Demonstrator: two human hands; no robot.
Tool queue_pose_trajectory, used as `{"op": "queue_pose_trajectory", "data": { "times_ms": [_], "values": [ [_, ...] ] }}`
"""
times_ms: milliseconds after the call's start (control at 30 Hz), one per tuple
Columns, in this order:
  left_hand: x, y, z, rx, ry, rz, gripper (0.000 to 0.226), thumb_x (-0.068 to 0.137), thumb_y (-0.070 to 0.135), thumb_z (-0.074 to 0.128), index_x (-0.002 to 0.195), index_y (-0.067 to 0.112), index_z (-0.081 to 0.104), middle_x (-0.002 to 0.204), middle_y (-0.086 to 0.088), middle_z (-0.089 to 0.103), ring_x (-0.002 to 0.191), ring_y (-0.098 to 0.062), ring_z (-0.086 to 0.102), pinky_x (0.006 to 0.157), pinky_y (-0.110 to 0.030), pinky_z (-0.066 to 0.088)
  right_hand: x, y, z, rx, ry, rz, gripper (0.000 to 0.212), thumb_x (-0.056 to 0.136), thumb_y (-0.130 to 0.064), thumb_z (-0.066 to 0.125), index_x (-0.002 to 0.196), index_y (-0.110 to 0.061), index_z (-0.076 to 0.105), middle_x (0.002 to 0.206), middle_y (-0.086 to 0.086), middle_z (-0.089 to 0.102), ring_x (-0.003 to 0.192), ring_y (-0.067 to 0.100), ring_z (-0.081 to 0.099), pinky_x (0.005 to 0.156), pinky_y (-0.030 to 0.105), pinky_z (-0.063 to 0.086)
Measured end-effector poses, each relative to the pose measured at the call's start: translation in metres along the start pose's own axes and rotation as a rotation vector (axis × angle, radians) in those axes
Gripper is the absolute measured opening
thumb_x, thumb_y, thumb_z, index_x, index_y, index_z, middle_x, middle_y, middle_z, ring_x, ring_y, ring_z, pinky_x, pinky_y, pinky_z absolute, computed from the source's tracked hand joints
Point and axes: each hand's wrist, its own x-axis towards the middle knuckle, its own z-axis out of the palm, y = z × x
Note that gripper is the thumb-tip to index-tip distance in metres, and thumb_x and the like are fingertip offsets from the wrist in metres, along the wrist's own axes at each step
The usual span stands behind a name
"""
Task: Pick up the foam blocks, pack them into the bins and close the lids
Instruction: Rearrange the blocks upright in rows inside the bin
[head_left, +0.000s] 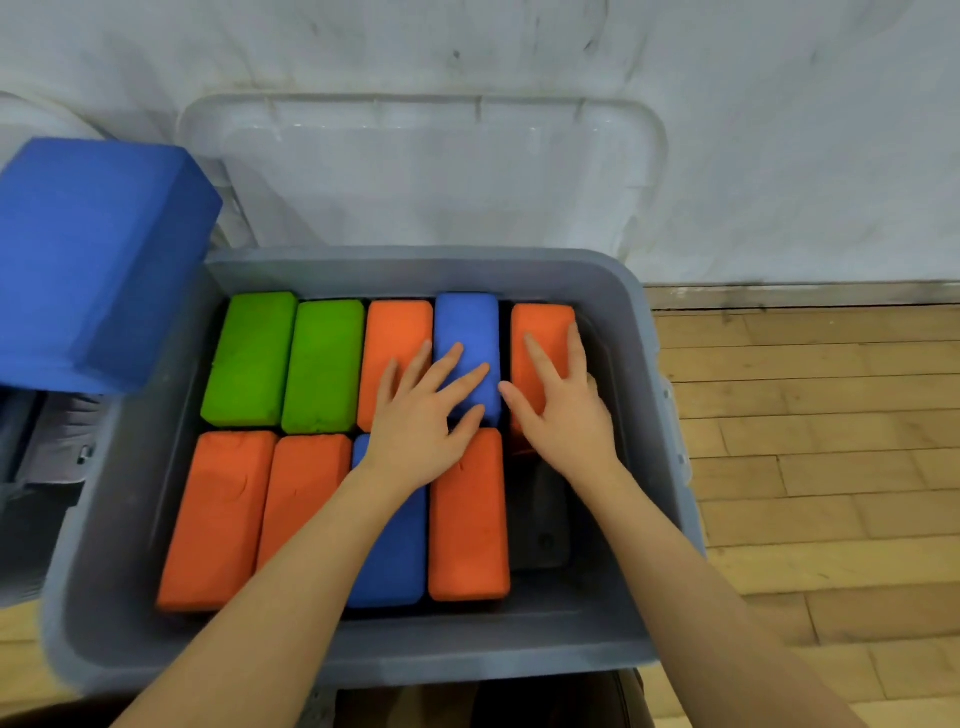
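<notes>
**Pressing the top layer flat**

We have both hands down inside the grey bin (631, 332), palms on the foam. Our left hand (421, 421) lies with fingers straight and spread across the far blue block (467, 322) and the orange block (397, 332) beside it; our right hand (563, 410) lies flat, fingers apart, on the far-right orange block (543, 325). Neither hand grips anything. We judge the open palms are there to seat these blocks level with their neighbours, so the lid can shut later.

The blocks sit in two rows, long sides touching. The far row runs two green blocks (249, 358), orange, blue, orange. The near row runs two orange blocks (218, 514), a blue block (387, 551) partly under our left forearm, then another orange block (467, 514). The near-right corner holds no bright block (something dark lies there, too dim to identify), so one more block could probably fit just below our right wrist.

A large blue block (93, 260) sits apart, up at the left beyond the bin's rim, not yet packed. The clear lid (415, 171) stands open against the wall behind the bin, well clear of both hands.
</notes>
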Motion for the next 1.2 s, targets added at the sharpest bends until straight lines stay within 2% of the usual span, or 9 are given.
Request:
{"op": "queue_pose_trajectory", "data": {
  "times_ms": [167, 267, 433, 600, 700, 767, 900, 1067, 1200],
  "values": [
    [0.012, 0.002, -0.005, -0.02, 0.05, -0.018, 0.052, 0.086, 0.048, 0.034, 0.124, 0.025, 0.06, 0.134, -0.001, 0.053, 0.128, -0.031, 0.043, 0.099, -0.049, 0.028, 0.0, -0.004, 0.009, 0.157, 0.059, -0.029, 0.053, 0.092, -0.031, 0.056, 0.141, -0.023, 0.041, 0.158, 0.008, 0.008, 0.133, 0.036, 0.031, 0.102, 0.045, 0.04],
    [0.016, 0.002, -0.001, 0.059, 0.026, -0.049, 0.055, 0.088, 0.049, 0.031, 0.134, 0.027, 0.05, 0.145, -0.005, 0.042, 0.132, -0.035, 0.036, 0.099, -0.052, 0.029, -0.003, -0.006, 0.012, 0.263, 0.132, 0.007, 0.051, 0.09, -0.025, 0.06, 0.138, -0.018, 0.046, 0.156, 0.008, 0.016, 0.137, 0.031, 0.029, 0.105, 0.037, 0.033],
    [0.011, 0.003, 0.013, 0.198, 0.047, -0.049, 0.05, 0.092, 0.047, 0.031, 0.137, 0.032, 0.046, 0.146, -0.001, 0.041, 0.133, -0.036, 0.036, 0.103, -0.054, 0.029, -0.005, -0.006, 0.02, 0.307, 0.211, 0.021, 0.047, 0.088, -0.023, 0.061, 0.133, -0.016, 0.052, 0.154, 0.008, 0.024, 0.137, 0.028, 0.031, 0.103, 0.034, 0.031],
    [0.006, 0.0, 0.015, 0.176, 0.065, -0.042, 0.05, 0.093, 0.047, 0.03, 0.14, 0.032, 0.042, 0.149, 0.0, 0.035, 0.139, -0.032, 0.028, 0.111, -0.053, 0.019, 0.006, -0.008, 0.019, 0.232, 0.24, -0.009, 0.046, 0.086, -0.029, 0.057, 0.131, -0.018, 0.055, 0.15, 0.012, 0.031, 0.126, 0.035, 0.042, 0.093, 0.044, 0.045],
    [0.004, 0.0, 0.016, 0.194, 0.064, -0.045, 0.051, 0.094, 0.048, 0.029, 0.141, 0.033, 0.039, 0.15, 0.0, 0.033, 0.14, -0.031, 0.025, 0.112, -0.052, 0.016, 0.015, -0.012, 0.017, 0.045, 0.137, 0.045, 0.053, 0.09, -0.037, 0.052, 0.141, -0.03, 0.04, 0.156, 0.011, 0.014, 0.122, 0.038, 0.042, 0.086, 0.045, 0.047],
    [0.005, 0.0, 0.017, 0.206, 0.068, -0.047, 0.051, 0.094, 0.048, 0.028, 0.142, 0.033, 0.038, 0.151, 0.001, 0.033, 0.14, -0.03, 0.024, 0.112, -0.051, 0.014, 0.017, -0.01, 0.013, 0.016, 0.069, 0.07, 0.057, 0.092, -0.042, 0.048, 0.145, -0.033, 0.029, 0.158, 0.009, 0.003, 0.126, 0.037, 0.039, 0.089, 0.044, 0.046],
    [0.004, 0.001, 0.016, 0.197, 0.071, -0.056, 0.051, 0.094, 0.048, 0.029, 0.141, 0.034, 0.038, 0.151, 0.0, 0.033, 0.14, -0.03, 0.024, 0.112, -0.051, 0.013, 0.006, -0.007, 0.012, 0.188, 0.096, 0.042, 0.056, 0.091, -0.035, 0.054, 0.143, -0.027, 0.037, 0.158, 0.008, 0.008, 0.137, 0.031, 0.028, 0.104, 0.047, 0.039],
    [0.002, 0.005, 0.016, 0.173, 0.078, -0.069, 0.051, 0.093, 0.047, 0.03, 0.14, 0.031, 0.041, 0.149, -0.001, 0.035, 0.14, -0.03, 0.027, 0.112, -0.052, 0.015, -0.013, -0.008, 0.015, 0.294, 0.204, 0.011, 0.052, 0.09, -0.028, 0.059, 0.139, -0.022, 0.044, 0.157, 0.007, 0.014, 0.139, 0.016, 0.021, 0.105, 0.028, 0.026],
    [0.002, 0.008, 0.017, 0.167, 0.077, -0.095, 0.051, 0.093, 0.046, 0.028, 0.14, 0.031, 0.042, 0.149, -0.002, 0.035, 0.139, -0.031, 0.027, 0.111, -0.053, 0.015, 0.0, -0.011, 0.012, 0.288, 0.254, -0.007, 0.044, 0.09, -0.028, 0.055, 0.132, -0.016, 0.053, 0.15, 0.013, 0.028, 0.134, 0.028, 0.036, 0.101, 0.039, 0.041]
  ]
}}
